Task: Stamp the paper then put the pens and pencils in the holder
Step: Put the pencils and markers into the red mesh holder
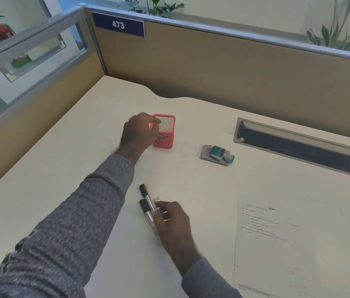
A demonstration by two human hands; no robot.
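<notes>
left hand [140,131] grip closed on red mesh holder [165,134] rim | right hand [173,222] grip pinching black-capped pens [147,206] on worktop [83,147] | risk: loose bundle could slip out, pens missing the opening

Office cubicle, partition [223,67] (numbered 473), desk [83,130]

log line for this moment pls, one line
left hand: at rim of red holder | right hand: gripping pens on desk | stamp: idle on pad | paper: flat, right
</notes>
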